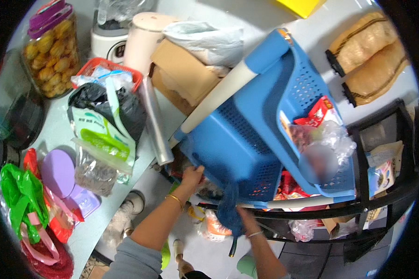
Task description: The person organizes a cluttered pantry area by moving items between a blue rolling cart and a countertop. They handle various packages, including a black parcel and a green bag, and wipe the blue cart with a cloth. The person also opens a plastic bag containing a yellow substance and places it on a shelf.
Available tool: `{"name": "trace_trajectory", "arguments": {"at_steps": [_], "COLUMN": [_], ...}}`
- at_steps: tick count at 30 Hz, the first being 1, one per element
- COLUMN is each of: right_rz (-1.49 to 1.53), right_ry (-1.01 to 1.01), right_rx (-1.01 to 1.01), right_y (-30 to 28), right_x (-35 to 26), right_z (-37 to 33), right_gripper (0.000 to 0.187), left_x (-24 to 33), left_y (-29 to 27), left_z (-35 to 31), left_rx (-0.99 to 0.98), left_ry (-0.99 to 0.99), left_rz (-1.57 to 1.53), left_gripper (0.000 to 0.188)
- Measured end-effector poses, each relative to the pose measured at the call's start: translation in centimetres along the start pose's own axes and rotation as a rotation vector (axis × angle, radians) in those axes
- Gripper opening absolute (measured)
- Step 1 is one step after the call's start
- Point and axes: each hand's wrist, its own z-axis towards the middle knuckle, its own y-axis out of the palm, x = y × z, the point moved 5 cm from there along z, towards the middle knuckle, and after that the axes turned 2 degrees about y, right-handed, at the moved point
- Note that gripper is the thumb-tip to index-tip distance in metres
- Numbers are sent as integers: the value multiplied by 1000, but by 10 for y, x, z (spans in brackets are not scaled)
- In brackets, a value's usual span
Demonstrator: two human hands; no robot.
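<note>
My left hand [191, 179], with a yellow bangle at its wrist, is closed at the lower left edge of a blue plastic basket [246, 116] on a tilted shelf rack. What its fingers grip is hidden. A translucent dark blue plastic bag [230, 204] hangs in front of the basket's lower edge. Against this bag my right hand [248, 221] is closed, blurred by motion, and appears to grip its side. A second blue basket tier on the right holds a red packet [319, 111] and a clear plastic bag [335, 139].
On the left table [146, 174] stand a jar of round yellowish pieces [56, 51], a red basket [134, 72], a black bag [130, 109] and a green-white pouch [104, 135]. A cardboard box [186, 74] is behind. At right are a black-framed rack [363, 162] and two tan packs [372, 60].
</note>
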Motion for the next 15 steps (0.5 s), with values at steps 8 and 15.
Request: {"name": "trace_trajectory", "arguments": {"at_steps": [8,15], "right_rz": [408,641], "right_ry": [298,51], "right_rx": [90,195], "right_y": [-10,6], "right_x": [122,110], "right_z": [125,175], "right_gripper": [71,57], "left_x": [11,18], "left_y": [-3,6], "left_z": [7,-4], "left_rx": [75,-27], "left_ry": [-94,-41], "left_rz": [101,-20], "left_gripper": [28,29]}}
